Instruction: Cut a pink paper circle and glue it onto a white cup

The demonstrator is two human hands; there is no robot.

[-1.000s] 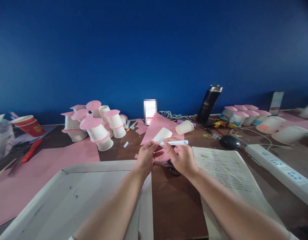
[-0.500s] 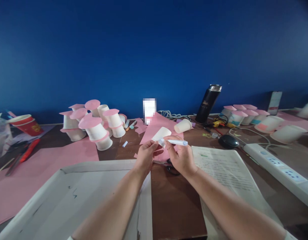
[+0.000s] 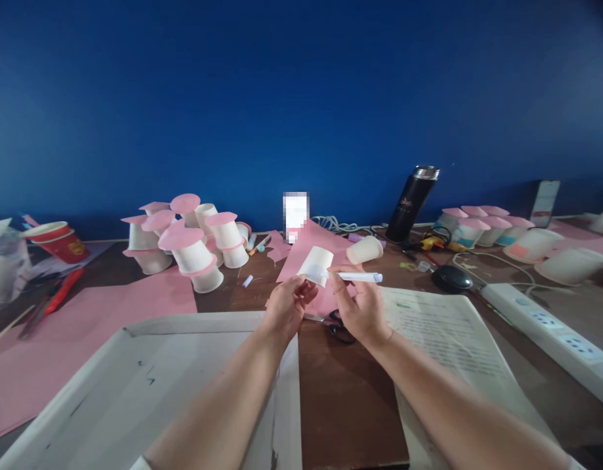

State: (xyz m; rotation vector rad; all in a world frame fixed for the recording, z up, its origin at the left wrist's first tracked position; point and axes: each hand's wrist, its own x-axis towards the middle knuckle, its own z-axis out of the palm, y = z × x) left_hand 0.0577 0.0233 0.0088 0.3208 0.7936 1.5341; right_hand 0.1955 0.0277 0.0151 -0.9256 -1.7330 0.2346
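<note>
In the middle, my left hand [image 3: 287,308] is closed on the lower edge of a small white paper cup [image 3: 315,262], which is tilted. My right hand [image 3: 362,307] grips a white marker [image 3: 357,277], held nearly level with its tip end against or close to the cup's right side. The tip itself is too small to make out. Beneath both hands lies a sheet of pink paper [image 3: 291,261], and black-handled scissors [image 3: 341,331] rest just under my right hand. Another paper cup [image 3: 366,250] lies on its side behind it.
Stacked paper cups with pink paper tops [image 3: 186,251] stand at left. More cups [image 3: 470,232], a black thermos [image 3: 411,205], a mouse [image 3: 452,279] and a power strip [image 3: 551,326] are at right. A white box lid [image 3: 198,378] and a printed sheet [image 3: 443,339] lie in front.
The marker has shifted right, from near my left fingertips to the cup's right side. More of the cup now shows between my hands, and my left fingers have loosened slightly.
</note>
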